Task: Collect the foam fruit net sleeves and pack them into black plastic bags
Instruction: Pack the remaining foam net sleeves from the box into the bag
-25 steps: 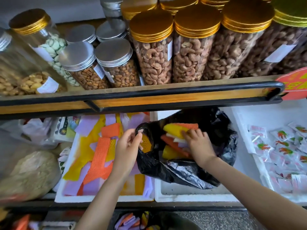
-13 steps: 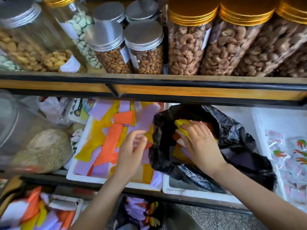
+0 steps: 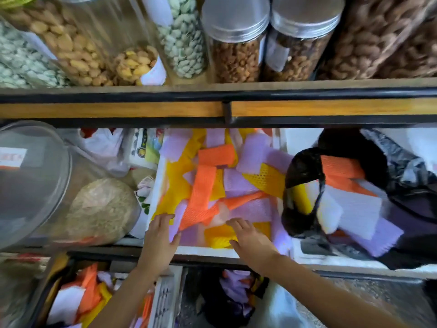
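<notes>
Foam net sleeves (image 3: pixel 203 185) are lying heaped in the white tray (image 3: pixel 208 251), beside the part-filled black bag (image 3: pixel 305 176). Both hands, left (image 3: pixel 160 237) and right (image 3: pixel 250 240), are spreading open over them, gripping nothing. Sleeves look light, squashy; gather bunches mid-length.

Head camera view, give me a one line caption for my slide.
Both hands, left and right, reach into a white tray of foam net sleeves beside a part-filled black bag.

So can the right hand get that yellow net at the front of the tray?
Probably yes. The right hand is open right over the yellow net in the white tray, with nothing covering it.
</notes>
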A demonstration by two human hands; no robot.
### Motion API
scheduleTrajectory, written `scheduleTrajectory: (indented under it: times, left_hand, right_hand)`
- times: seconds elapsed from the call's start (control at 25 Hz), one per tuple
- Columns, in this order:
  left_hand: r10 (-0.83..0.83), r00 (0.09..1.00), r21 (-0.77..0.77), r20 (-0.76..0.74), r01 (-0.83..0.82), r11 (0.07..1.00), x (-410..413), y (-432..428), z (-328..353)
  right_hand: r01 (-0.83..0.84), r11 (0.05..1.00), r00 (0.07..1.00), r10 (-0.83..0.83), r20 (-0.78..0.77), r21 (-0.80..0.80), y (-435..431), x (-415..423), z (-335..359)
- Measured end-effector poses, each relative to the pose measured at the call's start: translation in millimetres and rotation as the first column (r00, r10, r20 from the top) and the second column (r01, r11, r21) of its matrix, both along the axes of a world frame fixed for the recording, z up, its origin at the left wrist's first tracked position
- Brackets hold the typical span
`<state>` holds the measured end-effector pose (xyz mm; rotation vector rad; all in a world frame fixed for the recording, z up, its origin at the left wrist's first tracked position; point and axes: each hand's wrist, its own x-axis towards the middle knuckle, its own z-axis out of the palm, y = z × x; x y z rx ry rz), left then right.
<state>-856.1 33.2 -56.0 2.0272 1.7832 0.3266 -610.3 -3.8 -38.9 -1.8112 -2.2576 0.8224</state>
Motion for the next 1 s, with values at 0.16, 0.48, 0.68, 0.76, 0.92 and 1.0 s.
scheduleTrajectory:
  times: [0.16,0.48,0.68,0.76,0.92,1.0]
  left_hand:
    - [-0.011,1.0,-0.061,-0.005,0.011,0.998,-19.3,29.0,-13.0]
    - [-0.063,0.963,-0.162,-0.261,0.021,0.987,-22.2,63.1,-50.2]
    - [0.188,0.979,-0.015,0.074,-0.187,0.982,-31.6,67.6,-35.7]
    - [0.281,0.931,0.071,0.233,-0.304,0.95,-31.9,56.4,-20.6]
    - [0.052,0.906,0.039,0.42,-0.075,0.996,-0.5,7.6,4.3]
    - [-0.122,0.889,0.006,0.441,0.133,0.991,13.9,-13.0,5.8]
  right_hand:
    - [0.017,0.971,0.996,0.006,0.094,-0.239,16.4,-26.5,-35.0]
    - [0.257,0.95,0.966,-0.252,0.05,-0.176,29.0,-34.6,-40.1]
    - [0.46,0.88,0.854,-0.474,-0.212,-0.115,30.7,-33.0,-18.5]
    - [0.483,0.864,0.821,-0.504,-0.268,-0.143,32.5,-47.4,-14.3]
    - [0.419,0.767,0.531,-0.641,-0.554,-0.486,38.7,-89.8,-1.9]
    - [0.378,0.746,0.414,-0.666,-0.62,-0.549,40.4,-96.9,-0.9]
